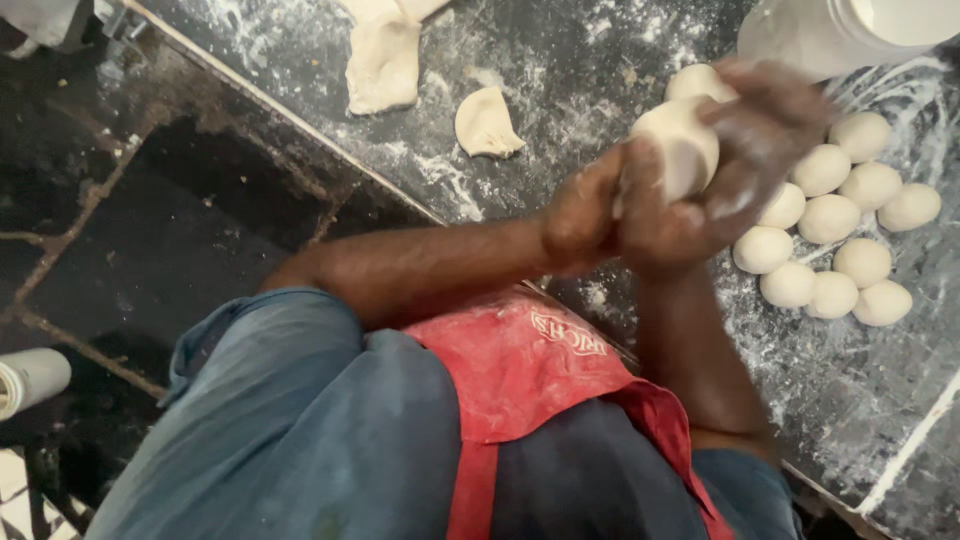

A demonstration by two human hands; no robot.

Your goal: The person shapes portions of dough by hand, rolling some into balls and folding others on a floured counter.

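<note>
Red apron (pixel 520 370) below; left hand (pixel 600 215) and right hand (pixel 760 140) clamp a smooth pale dough ball (pixel 680 145).

One head camera looks steeply down, close above the floured counter (pixel 560 60).

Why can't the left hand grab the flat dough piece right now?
It probably can't yet: the left hand is wrapped around the dough ball with the right hand. The flat piece lies close by on the floured counter with nothing in between, so a freed hand could likely reach it.
</note>
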